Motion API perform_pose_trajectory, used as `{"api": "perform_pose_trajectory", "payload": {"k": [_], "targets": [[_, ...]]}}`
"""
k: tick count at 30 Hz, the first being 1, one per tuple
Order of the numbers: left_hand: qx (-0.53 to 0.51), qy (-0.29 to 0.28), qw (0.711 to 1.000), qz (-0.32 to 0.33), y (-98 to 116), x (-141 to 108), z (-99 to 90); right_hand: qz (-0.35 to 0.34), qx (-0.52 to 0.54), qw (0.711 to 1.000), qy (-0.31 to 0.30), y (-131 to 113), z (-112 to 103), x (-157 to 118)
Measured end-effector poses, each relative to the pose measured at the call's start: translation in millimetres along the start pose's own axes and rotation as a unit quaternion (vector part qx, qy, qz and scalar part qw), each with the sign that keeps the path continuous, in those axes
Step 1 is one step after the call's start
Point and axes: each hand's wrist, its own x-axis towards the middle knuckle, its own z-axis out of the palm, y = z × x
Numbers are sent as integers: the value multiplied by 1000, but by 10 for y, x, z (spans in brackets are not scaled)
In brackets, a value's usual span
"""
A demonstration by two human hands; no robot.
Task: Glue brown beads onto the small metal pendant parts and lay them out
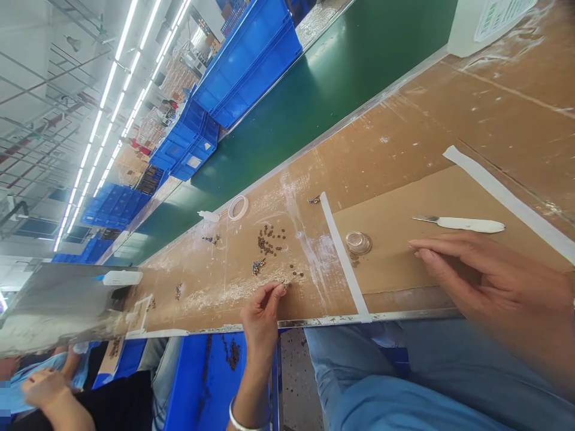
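My left hand point(263, 311) is closed in a pinch near the table's front edge. Between thumb and forefinger is a small dark piece, its kind too small to make out. Just past the fingertips lie a few loose brown round pieces point(294, 273), with a larger scatter of them point(265, 240) farther back. My right hand point(489, 275) hovers over the cardboard, fingers stretched out, nothing visible between thumb and forefinger. Beyond it lies a white-handled knife point(469, 224), untouched. A small clear round dish point(358, 242) stands to the left of those fingertips.
Small blue-and-gold pieces point(258, 267) lie in clusters. Farther back are a tape roll point(238, 208) and a small white bottle point(209, 216); a larger bottle point(122, 278) is at left. White tape point(344, 257) crosses the cardboard. Behind runs a green belt point(341, 78). A co-worker's hand point(45, 386) shows lower left.
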Motion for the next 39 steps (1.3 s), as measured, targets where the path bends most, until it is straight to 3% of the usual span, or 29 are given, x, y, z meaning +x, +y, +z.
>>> {"api": "perform_pose_trajectory", "payload": {"k": [3,10,17,28,39], "targets": [[44,-13,999,21,33,17,-6,2,2,1000,1,7,2,-23],[60,-19,998,2,79,19,10,-5,7,1000,4,9,8,-10],[-41,17,999,-29,95,29,65,14,12,1000,5,4,20,-28],[-80,6,997,-24,191,116,163,12,10,1000,3,2,-3,0],[8,24,999,-20,137,-45,126,-2,2,1000,-1,25,-4,-16]]}}
